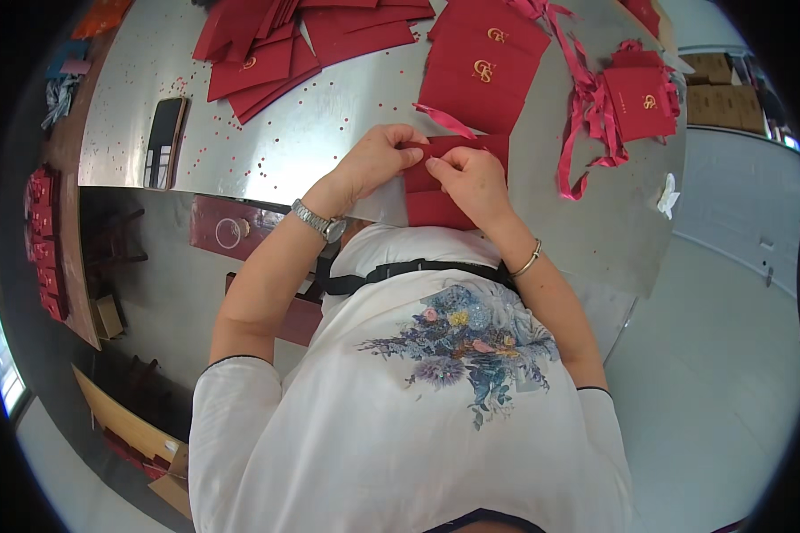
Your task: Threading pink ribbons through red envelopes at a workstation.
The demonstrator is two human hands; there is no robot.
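Observation:
A red paper bag [443, 210] lies flat at the table's near edge, close against my body. My left hand [378, 164] is closed in a pinch at the bag's upper left part. Opposite it, my right hand [473, 182] pinches at the upper middle, its fingertips almost meeting the left ones. A pink ribbon [446, 121] sticks out above the bag, just beyond my fingers. Whether the fingertips also grip part of the ribbon is hidden.
Flat red bags with gold print [480, 80] lie just beyond my hands; more red bags [267, 71] are heaped far left. Ribboned bags [640, 102] sit at right. A phone [164, 142] lies at left among red paper dots. A crumpled white scrap [668, 196] is at the right edge.

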